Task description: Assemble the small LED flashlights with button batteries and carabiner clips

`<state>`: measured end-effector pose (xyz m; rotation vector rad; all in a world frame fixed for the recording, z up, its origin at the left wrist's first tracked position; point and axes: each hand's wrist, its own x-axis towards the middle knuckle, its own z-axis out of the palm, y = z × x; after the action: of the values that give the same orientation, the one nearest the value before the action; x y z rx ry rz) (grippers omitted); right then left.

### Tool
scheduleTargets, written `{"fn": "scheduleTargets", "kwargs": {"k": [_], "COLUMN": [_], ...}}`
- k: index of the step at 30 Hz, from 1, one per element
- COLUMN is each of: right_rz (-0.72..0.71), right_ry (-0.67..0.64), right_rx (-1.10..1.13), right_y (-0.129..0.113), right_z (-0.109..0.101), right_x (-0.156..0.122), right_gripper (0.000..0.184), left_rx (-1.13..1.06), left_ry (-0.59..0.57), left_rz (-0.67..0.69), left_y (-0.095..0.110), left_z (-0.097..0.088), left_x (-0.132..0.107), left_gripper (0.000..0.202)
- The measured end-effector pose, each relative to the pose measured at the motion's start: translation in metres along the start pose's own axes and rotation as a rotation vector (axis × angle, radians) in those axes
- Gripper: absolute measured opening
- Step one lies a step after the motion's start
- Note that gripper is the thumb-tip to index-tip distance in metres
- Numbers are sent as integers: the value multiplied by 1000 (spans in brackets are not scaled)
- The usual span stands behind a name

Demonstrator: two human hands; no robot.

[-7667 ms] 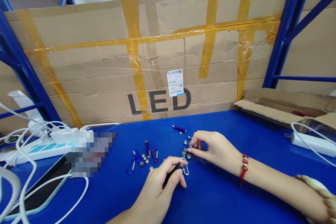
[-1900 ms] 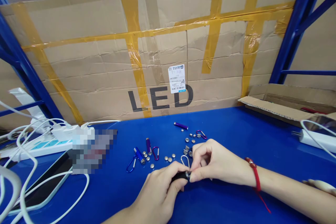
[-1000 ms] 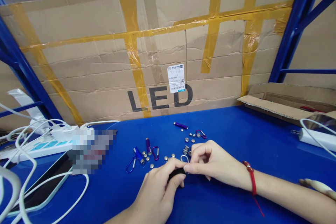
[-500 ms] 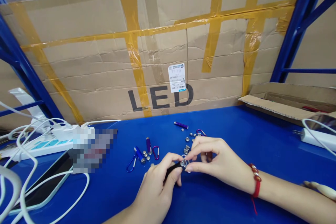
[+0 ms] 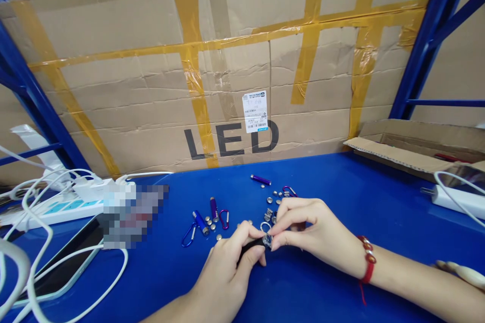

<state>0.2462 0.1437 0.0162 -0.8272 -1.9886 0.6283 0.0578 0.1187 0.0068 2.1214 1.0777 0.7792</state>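
My left hand [image 5: 229, 270] is closed around a small black flashlight [image 5: 250, 249], its metal end pointing right. At that end, my right hand [image 5: 316, 227] has thumb and fingertips pinched on the metal tip, and a silver ring [image 5: 264, 223] stands up beside it. Exactly what the right fingertips grip is partly hidden. Just beyond the left hand lie a blue flashlight [image 5: 200, 222], a purple flashlight [image 5: 214, 209], a blue carabiner [image 5: 185, 238], a purple carabiner [image 5: 228, 219] and several button cells [image 5: 212, 227]. More button cells [image 5: 269, 200] lie behind the right hand, near another carabiner [image 5: 289, 190].
A slim purple flashlight [image 5: 260, 179] lies farther back on the blue table [image 5: 322, 174]. White cables, a power strip [image 5: 71, 210] and a phone [image 5: 56, 267] crowd the left. An open cardboard box [image 5: 401, 154] and a white adapter [image 5: 454, 199] sit right. Taped cardboard [image 5: 151, 96] stands behind.
The right fingertips have shifted slightly down against the flashlight's metal end. The silver ring now stands up above the end, where earlier it hung by the fingers. The left hand keeps its hold.
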Motion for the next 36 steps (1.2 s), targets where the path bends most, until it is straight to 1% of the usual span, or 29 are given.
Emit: {"fn": "scheduleTargets", "kwargs": {"k": [11,19,28,36], "right_rz": [197,294,434,511], "right_ry": [-59,-88,-101,-114], "right_rx": [59,137,269,285], "right_y": [1,-8,-8,-7], "right_z": [3,2,3,6], "right_x": [0,2,3,2], "right_gripper": [37,33,31,35], "left_rx": [0,12,56,49], "left_ry": [-20,23,138,138], "left_rz": [44,82,79,72], "left_y": [-2,-4,-3,-5], "left_z": [1,1,4,4], "left_x": [0,-2,-1,-2], "left_gripper": [14,11,11,10]}}
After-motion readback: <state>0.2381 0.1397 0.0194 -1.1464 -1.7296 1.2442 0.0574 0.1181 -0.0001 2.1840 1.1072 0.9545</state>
